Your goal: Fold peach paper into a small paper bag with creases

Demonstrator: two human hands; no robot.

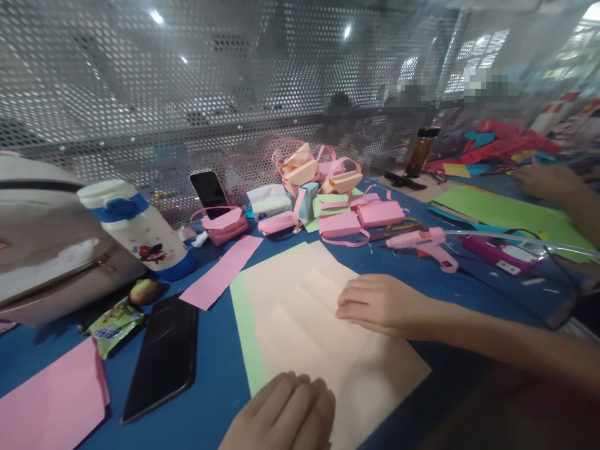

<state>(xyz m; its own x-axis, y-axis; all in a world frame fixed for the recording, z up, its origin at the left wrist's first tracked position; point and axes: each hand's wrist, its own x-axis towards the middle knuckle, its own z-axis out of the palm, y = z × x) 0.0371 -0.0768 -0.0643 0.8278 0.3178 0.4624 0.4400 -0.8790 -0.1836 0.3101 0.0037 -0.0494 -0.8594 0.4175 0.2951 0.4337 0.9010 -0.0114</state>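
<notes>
Large cream paper (389,375) lies over a light green sheet (247,337) on the blue table. Smaller cream pieces (300,331), faintly outlined, rest on top of it. My right hand (384,306) is over the right part of the cream paper, its fingers curled together and touching a cream piece. At the bottom centre, by the near edge of the sheets, my left hand (285,412) has its fingers bent and pressed together; its fingertips are hidden.
Left are a black phone (164,350), pink paper (56,400), a snack packet (116,325) and a bottle (140,231). Small pink paper bags (340,225) stand behind. A pink glue gun (426,244) and green sheets (510,215) lie right, near another person's hand (546,184).
</notes>
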